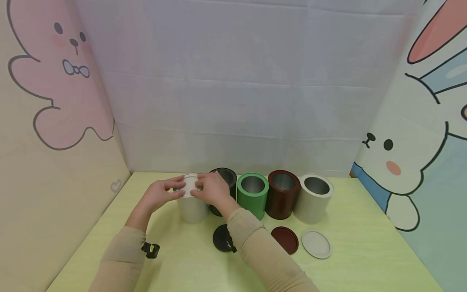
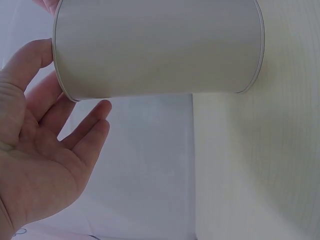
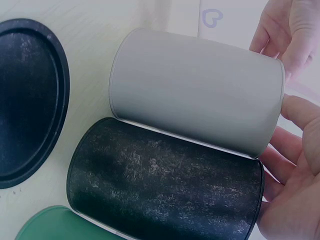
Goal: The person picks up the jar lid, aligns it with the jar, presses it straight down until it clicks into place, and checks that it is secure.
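Note:
A white can (image 1: 193, 211) stands upright at the left end of a row, with a white lid (image 1: 190, 184) on its top. My left hand (image 1: 160, 195) holds the lid's left edge, thumb at the near side and fingers spread toward the far side. From the right, my right hand (image 1: 216, 189) grips the opposite edge with thumb and fingers. Both hands touch the can's upper rim, seen also in the left wrist view beside the white can (image 2: 160, 50). Next to it is a black can (image 3: 165, 175), partly hidden by my right hand in the head view.
Right of the black can stand an open green can (image 1: 251, 202), a dark red can (image 1: 281, 205) and another white can (image 1: 311, 207). Loose on the table (image 1: 365, 251) lie a black lid (image 1: 220, 239), a dark red lid (image 1: 286, 240) and a white disc-shaped lid (image 1: 316, 244).

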The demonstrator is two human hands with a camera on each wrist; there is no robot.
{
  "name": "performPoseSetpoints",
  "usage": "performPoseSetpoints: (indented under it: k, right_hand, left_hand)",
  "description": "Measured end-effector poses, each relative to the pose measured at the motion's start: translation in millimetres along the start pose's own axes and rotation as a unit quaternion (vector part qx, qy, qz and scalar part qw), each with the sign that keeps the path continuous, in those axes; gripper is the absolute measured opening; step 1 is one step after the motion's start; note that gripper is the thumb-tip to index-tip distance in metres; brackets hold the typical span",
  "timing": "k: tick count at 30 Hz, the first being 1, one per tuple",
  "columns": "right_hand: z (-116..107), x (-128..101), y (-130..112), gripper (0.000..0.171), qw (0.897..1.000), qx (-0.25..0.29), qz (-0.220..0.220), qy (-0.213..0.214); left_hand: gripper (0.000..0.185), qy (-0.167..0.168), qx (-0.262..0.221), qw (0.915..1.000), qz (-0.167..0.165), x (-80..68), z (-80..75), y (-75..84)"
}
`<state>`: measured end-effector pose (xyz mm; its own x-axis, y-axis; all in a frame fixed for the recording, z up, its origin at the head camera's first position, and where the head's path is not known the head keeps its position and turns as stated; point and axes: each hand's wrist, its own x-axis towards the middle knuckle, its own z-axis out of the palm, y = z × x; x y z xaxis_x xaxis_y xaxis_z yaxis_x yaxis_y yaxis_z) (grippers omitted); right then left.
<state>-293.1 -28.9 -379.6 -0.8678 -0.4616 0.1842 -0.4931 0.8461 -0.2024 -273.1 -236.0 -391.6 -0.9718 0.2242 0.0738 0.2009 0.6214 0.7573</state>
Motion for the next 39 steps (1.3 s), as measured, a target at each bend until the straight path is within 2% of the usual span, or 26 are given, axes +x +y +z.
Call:
performPoseSetpoints:
  k: [14, 26, 31, 39]
  right_hand:
    - [1, -2, 3, 0.036, 1.000, -0.013, -0.017, 0.012]
    - [9, -9, 3, 0.039, 0.998, -0.034, -0.029, 0.034]
    - [14, -12, 5, 0.040, 0.995, -0.061, -0.050, 0.056]
    - [12, -21, 8, 0.032, 0.989, -0.072, -0.080, 0.106]
  left_hand:
    - [0.046, 0.001, 0.000, 0.9999, 0.012, -0.7, 0.9, -5.8]
    - [0.048, 0.022, 0.009, 0.9996, 0.017, -2.4, 5.8, -14.0]
    - [0.049, 0.029, 0.007, 0.9992, 0.025, -3.8, 8.1, -14.6]
    - [0.048, 0.044, -0.035, 0.9972, 0.049, -3.4, 14.8, -19.9]
